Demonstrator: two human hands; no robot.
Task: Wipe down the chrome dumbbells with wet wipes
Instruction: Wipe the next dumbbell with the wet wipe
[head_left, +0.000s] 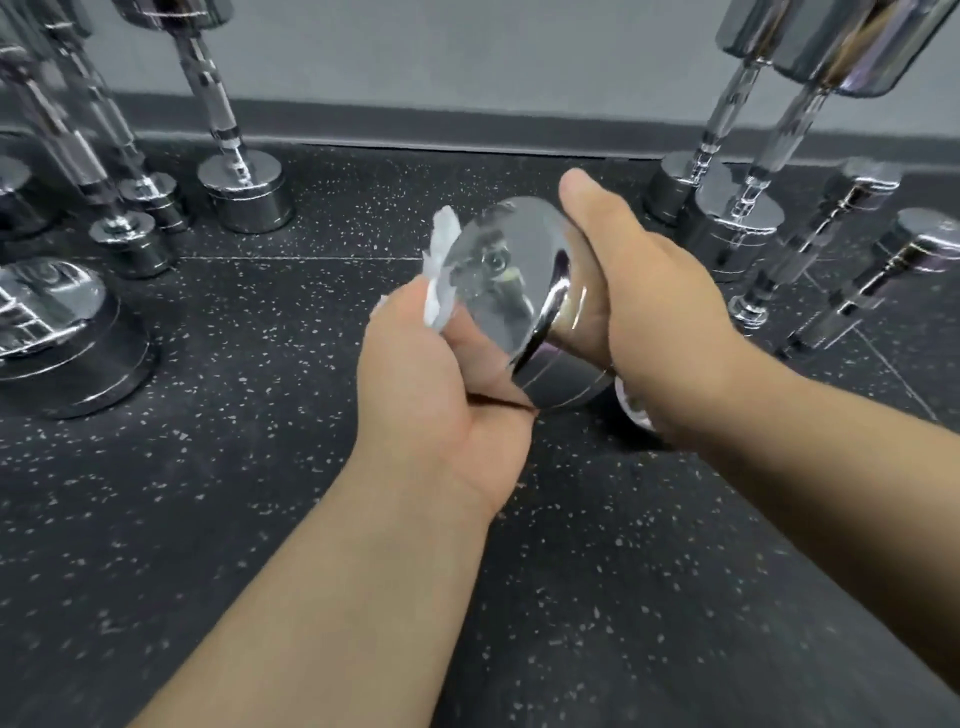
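Observation:
A chrome dumbbell (511, 291) is tilted in the middle of the view, its flat round end face turned up toward me. My right hand (639, 291) grips the side of that upper head, thumb up over its far rim. My left hand (441, 374) holds a crumpled white wet wipe (439, 275) against the left edge of the head, its fingers curled under the rim. The dumbbell's handle and lower head are mostly hidden behind my right wrist; a bit of chrome (634, 402) shows below it.
Several chrome dumbbells stand on end on the black speckled rubber floor (260, 467): a group at the left (244, 192), a large one at the far left (57, 332), and more at the right (737, 223). A grey wall with dark baseboard (441, 124) runs behind.

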